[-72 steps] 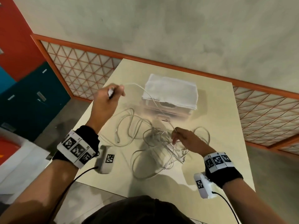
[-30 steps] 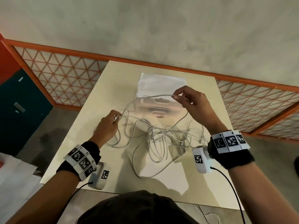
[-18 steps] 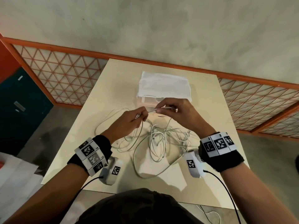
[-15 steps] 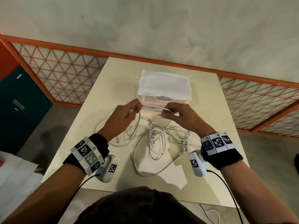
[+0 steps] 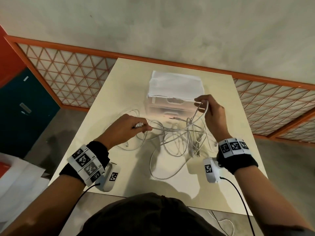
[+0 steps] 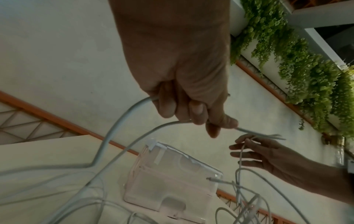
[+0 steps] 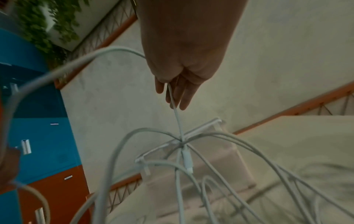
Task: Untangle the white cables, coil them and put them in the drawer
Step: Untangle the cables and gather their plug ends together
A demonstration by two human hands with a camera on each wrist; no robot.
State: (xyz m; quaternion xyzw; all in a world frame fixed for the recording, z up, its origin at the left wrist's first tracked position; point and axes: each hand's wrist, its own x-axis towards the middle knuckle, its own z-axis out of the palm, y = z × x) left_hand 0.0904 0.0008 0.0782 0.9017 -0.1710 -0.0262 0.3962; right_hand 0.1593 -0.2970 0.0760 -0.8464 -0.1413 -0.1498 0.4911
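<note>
A tangle of white cables [image 5: 180, 140] lies on the cream table [image 5: 129, 86] in front of a clear plastic drawer unit [image 5: 172, 106] with a white cloth on top. My left hand [image 5: 126, 126] grips one cable near its plug end, low over the table; its fingers are curled round the strand [image 6: 172, 109]. My right hand [image 5: 209, 109] is raised at the drawer unit's right corner and pinches a cable loop [image 7: 172, 97] that hangs down into the tangle. A loose plug [image 7: 186, 159] dangles under that hand.
An orange-framed lattice railing [image 5: 68, 74] runs behind the table. Blue and red cabinets [image 5: 20, 103] stand at the left. A thin cable [image 5: 221, 223] lies on the floor by the table's near edge. Green hanging plants [image 6: 306, 60] show in the wrist views.
My hands were close together in front of the drawer unit; now they are apart. The right hand went up and right with its cable, the left hand drew its end down and left.
</note>
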